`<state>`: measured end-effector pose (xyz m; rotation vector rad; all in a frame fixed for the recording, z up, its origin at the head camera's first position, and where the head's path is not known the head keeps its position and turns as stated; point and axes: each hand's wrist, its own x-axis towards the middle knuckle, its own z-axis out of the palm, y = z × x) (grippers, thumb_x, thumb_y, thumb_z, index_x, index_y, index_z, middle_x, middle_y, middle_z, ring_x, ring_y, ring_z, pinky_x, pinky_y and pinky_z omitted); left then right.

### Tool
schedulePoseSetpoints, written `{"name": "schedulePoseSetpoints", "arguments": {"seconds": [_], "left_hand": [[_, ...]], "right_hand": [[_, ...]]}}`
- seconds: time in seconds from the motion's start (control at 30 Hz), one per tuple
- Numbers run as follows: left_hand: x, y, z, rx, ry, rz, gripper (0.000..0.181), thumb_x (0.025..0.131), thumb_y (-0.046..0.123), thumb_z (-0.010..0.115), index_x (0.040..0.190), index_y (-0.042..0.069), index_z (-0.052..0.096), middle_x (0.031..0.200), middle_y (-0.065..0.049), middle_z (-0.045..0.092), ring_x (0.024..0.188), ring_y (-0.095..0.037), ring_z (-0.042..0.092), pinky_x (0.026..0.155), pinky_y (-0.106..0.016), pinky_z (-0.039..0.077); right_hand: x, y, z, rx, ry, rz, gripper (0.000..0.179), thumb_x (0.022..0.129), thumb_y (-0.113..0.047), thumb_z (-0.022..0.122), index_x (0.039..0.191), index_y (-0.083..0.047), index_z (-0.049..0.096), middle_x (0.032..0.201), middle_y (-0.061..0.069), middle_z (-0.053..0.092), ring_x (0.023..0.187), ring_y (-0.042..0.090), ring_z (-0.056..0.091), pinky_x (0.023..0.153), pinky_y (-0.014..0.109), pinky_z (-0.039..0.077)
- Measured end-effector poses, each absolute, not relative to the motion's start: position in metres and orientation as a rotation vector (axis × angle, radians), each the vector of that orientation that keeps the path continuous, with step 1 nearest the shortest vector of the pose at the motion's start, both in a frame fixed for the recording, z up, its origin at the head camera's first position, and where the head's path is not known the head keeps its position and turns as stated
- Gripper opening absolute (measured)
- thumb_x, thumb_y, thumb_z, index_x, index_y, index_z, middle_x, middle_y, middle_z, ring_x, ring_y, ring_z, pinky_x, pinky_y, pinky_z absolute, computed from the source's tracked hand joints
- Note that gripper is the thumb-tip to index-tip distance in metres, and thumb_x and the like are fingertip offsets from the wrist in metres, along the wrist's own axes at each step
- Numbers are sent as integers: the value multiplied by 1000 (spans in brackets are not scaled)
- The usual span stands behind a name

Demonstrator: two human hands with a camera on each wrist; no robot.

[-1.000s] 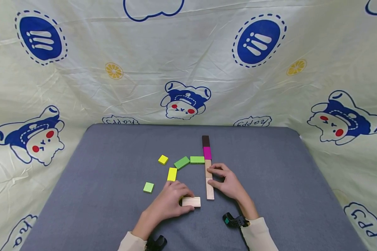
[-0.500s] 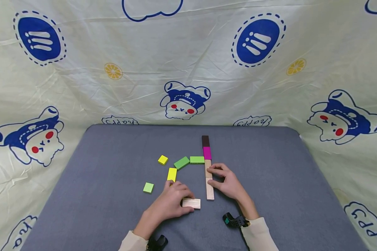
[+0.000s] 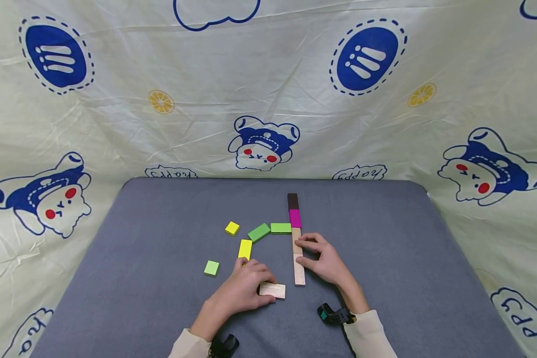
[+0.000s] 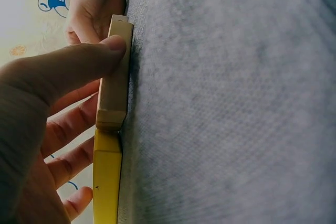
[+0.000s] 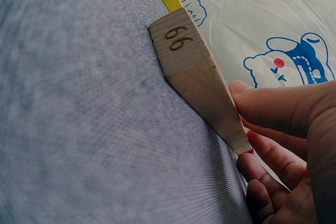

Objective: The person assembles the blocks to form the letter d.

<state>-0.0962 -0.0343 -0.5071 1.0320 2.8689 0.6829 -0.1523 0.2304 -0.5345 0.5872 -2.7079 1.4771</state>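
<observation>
My left hand [image 3: 243,287] pinches a plain wooden block [image 3: 273,290] between thumb and fingers, low over the grey cloth. In the left wrist view, a yellow block [image 4: 107,177] sits end to end with it, under the palm and hidden from the head view. My right hand [image 3: 324,257] touches the right side of a straight column, thumb at the near wooden block [image 3: 299,276] and a finger at the far wooden block [image 3: 297,236]. The right wrist view shows the number 66 on the near block's end. A magenta block [image 3: 295,219] and a dark brown block [image 3: 293,201] continue the column.
A green block [image 3: 281,228] meets the column's left side; another green block [image 3: 259,232] angles off it toward a yellow block [image 3: 245,248] beyond my left hand. A small yellow block [image 3: 232,228] and a light green block [image 3: 212,268] lie farther left on the table [image 3: 161,223].
The wooden block in my left hand has shifted slightly toward me and turned a little. My right hand and the column look still.
</observation>
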Motion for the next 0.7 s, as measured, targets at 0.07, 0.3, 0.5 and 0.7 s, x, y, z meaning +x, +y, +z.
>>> {"name": "schedulePoseSetpoints", "arguments": {"seconds": [0.07,0.3,0.5,0.7], "left_hand": [[-96,-34,-507,1037,2870,682,27,81,38,87,103,25,79,98,12,71,102,-12,60,97,-51,37],[-100,-40,-503,1036,2836,789,34,83,41,86,111,24,77,105,8,68,104,-11,58,97,-46,36],[-113,-53,-491,973,2851,901,44,83,38,86,121,21,75,119,3,66,113,-14,58,98,-45,43],[-127,-70,-485,873,2888,1012,55,81,33,88,131,18,70,130,-4,62,124,-24,55,104,-52,45]], "right_hand": [[-152,230,-534,585,-2706,1483,41,88,-14,82,126,-4,73,131,9,63,125,30,57,105,42,46],[-152,230,-534,584,-2701,1490,41,88,-15,82,126,-4,73,131,10,63,124,31,57,104,42,46],[-153,231,-538,594,-2707,1425,40,89,-14,81,126,-4,73,129,10,63,122,31,57,103,44,47],[-153,231,-539,600,-2705,1397,41,88,-14,81,127,-4,73,130,10,63,122,32,57,102,45,48]]}}
